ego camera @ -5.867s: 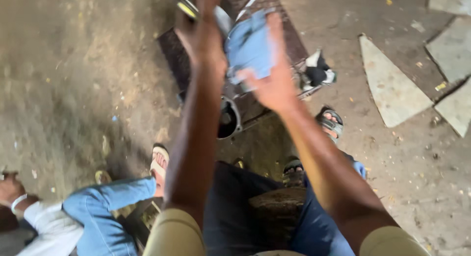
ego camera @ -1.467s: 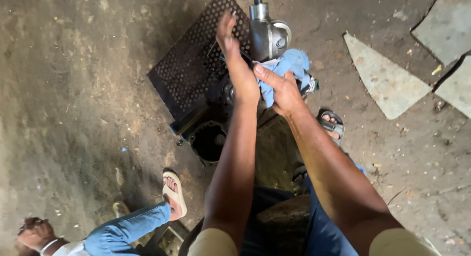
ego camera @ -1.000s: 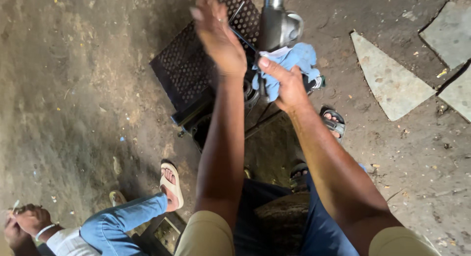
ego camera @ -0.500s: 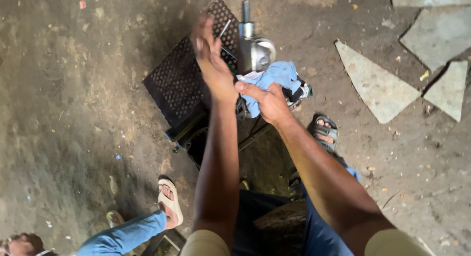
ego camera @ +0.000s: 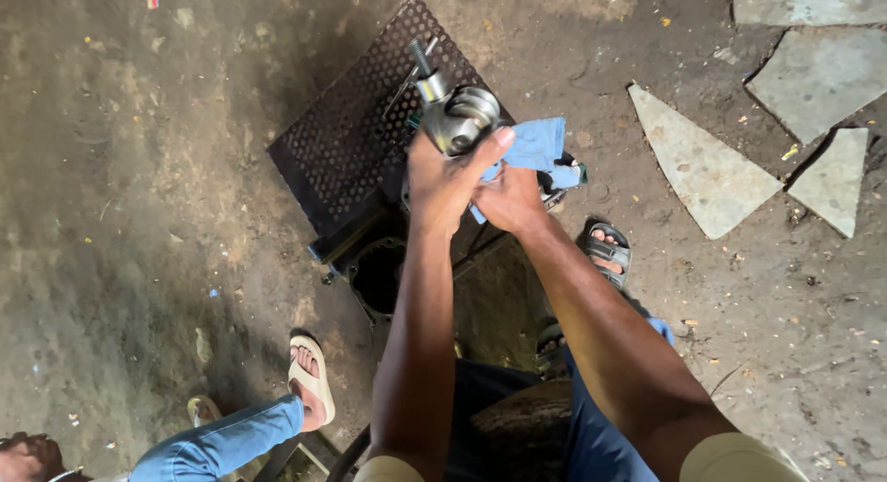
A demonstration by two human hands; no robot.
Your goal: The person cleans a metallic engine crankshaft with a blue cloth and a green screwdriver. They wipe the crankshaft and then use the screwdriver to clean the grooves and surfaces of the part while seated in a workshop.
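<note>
The metal part [ego camera: 459, 117], likely heavy, rigid and slick, is gripped round its barrel by the closed left hand [ego camera: 443, 182] above the perforated plate [ego camera: 356, 140], while the soft blue rag [ego camera: 536, 149] is clutched in the right hand [ego camera: 508, 200].

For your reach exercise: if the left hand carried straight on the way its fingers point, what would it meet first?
The left hand already touches the metal part; beyond lies the mesh plate, though depth is unclear.
</note>
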